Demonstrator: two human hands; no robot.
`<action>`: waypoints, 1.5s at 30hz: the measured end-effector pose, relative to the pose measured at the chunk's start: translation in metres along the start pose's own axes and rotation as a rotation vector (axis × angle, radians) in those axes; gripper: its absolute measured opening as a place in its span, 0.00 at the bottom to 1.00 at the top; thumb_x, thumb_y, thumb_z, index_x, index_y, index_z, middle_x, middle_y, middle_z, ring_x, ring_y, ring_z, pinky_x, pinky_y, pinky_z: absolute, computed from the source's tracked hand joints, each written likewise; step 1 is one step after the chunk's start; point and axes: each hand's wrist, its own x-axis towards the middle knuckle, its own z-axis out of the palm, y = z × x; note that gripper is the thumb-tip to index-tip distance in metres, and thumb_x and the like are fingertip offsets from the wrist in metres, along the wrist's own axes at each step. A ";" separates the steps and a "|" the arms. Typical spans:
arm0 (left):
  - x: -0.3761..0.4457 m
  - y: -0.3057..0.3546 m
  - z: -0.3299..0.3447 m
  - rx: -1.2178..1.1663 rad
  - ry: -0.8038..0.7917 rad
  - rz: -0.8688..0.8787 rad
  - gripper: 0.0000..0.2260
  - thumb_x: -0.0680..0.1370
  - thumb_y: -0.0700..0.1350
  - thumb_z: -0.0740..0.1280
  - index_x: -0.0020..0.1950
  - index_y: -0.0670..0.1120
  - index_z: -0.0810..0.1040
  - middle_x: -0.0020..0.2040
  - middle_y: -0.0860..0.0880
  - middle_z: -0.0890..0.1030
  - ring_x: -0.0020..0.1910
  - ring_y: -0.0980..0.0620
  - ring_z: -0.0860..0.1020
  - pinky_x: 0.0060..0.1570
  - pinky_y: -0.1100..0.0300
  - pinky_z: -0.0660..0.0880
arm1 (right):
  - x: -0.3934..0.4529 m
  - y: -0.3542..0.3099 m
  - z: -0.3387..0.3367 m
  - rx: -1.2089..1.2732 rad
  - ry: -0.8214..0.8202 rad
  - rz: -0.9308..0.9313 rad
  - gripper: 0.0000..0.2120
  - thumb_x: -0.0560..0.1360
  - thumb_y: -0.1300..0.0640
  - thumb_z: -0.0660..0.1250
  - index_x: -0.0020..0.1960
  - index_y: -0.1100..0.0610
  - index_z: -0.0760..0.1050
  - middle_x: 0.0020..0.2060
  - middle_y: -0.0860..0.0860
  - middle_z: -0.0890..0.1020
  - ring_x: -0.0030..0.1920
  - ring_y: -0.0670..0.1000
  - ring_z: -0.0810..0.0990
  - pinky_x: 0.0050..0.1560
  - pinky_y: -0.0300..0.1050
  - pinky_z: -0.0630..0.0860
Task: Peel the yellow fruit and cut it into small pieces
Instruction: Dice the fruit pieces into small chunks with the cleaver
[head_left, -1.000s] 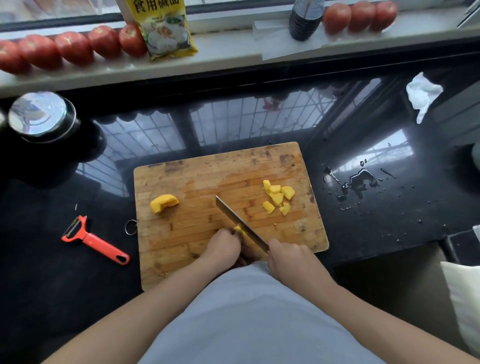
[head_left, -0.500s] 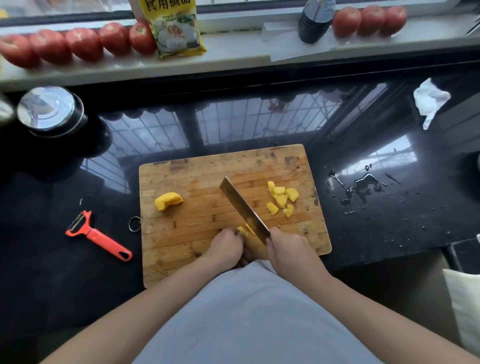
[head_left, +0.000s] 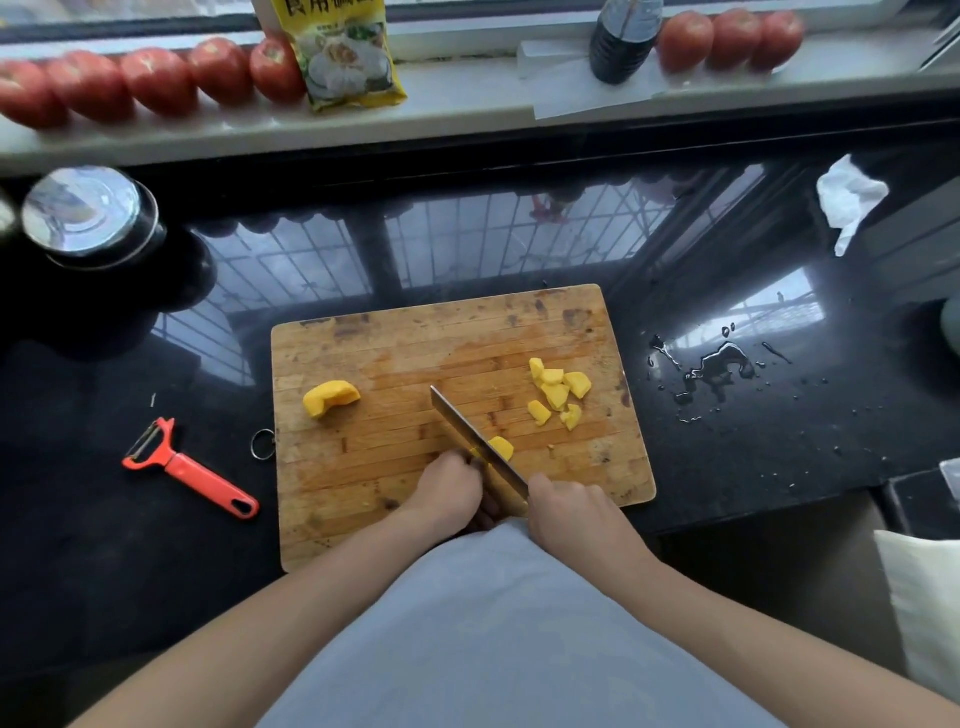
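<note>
A wooden cutting board (head_left: 395, 358) lies on the black counter. My right hand (head_left: 569, 512) grips the handle of a knife (head_left: 470, 439) whose blade slants up and left across the board. My left hand (head_left: 447, 491) holds a piece of yellow fruit just left of the blade; most of that piece is hidden under my fingers. A freshly cut yellow piece (head_left: 503, 448) lies just right of the blade. Several small yellow pieces (head_left: 558, 392) sit in a heap at the board's right. A larger yellow chunk (head_left: 330, 397) rests at the board's left.
A red peeler (head_left: 189, 470) lies left of the board. A steel lidded pot (head_left: 88, 215) stands at far left. Spilled water (head_left: 719, 364) and a crumpled tissue (head_left: 849, 200) are at right. Tomatoes (head_left: 156, 78), a yellow packet (head_left: 340, 52) and a dark bottle (head_left: 623, 36) line the sill.
The knife rose half a second ago and has come down again. A cut yellow piece now lies to the right of the blade. My left hand stayed on the fruit.
</note>
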 end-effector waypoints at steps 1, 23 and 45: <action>0.000 0.000 -0.001 0.017 0.003 0.002 0.14 0.85 0.45 0.57 0.52 0.42 0.81 0.39 0.41 0.87 0.33 0.43 0.85 0.29 0.59 0.77 | 0.005 -0.003 0.001 0.003 0.012 -0.008 0.05 0.82 0.60 0.53 0.47 0.54 0.62 0.46 0.55 0.81 0.47 0.64 0.81 0.38 0.50 0.66; 0.002 -0.007 0.002 -0.019 0.080 0.049 0.11 0.85 0.45 0.58 0.49 0.44 0.77 0.39 0.40 0.86 0.36 0.40 0.86 0.39 0.47 0.84 | -0.004 0.004 -0.001 0.026 0.018 -0.015 0.07 0.83 0.56 0.55 0.46 0.53 0.63 0.36 0.49 0.72 0.37 0.58 0.71 0.37 0.49 0.67; -0.001 0.002 0.002 -0.016 0.049 0.037 0.10 0.87 0.48 0.55 0.57 0.45 0.74 0.42 0.42 0.86 0.36 0.44 0.86 0.34 0.55 0.82 | 0.014 0.026 -0.006 0.195 0.300 0.071 0.08 0.84 0.52 0.58 0.46 0.52 0.68 0.36 0.49 0.77 0.34 0.50 0.76 0.32 0.44 0.72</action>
